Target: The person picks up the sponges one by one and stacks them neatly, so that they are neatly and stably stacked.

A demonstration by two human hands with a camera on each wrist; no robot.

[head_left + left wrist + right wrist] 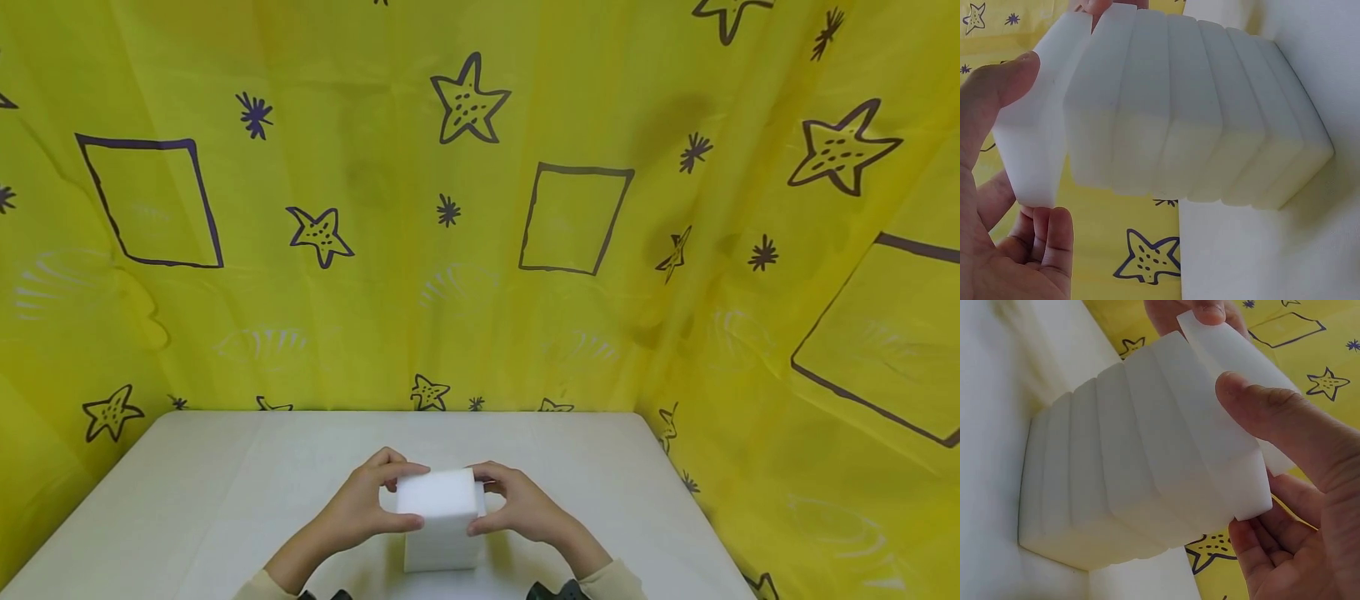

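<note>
Yellow star-print curtain (480,250) behind a white surface (225,500). Stack of white foam slabs (442,542) on it. Left hand (367,504) and right hand (517,504) both pinch the top slab (438,497), thumbs and fingers curled at its ends.

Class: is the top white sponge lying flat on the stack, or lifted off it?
Lifted at one edge: both hands tilt the top sponge away from the stack.

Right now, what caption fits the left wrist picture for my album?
A left hand and a right hand pinch the top white sponge of a stack of sponges on a white table.
</note>
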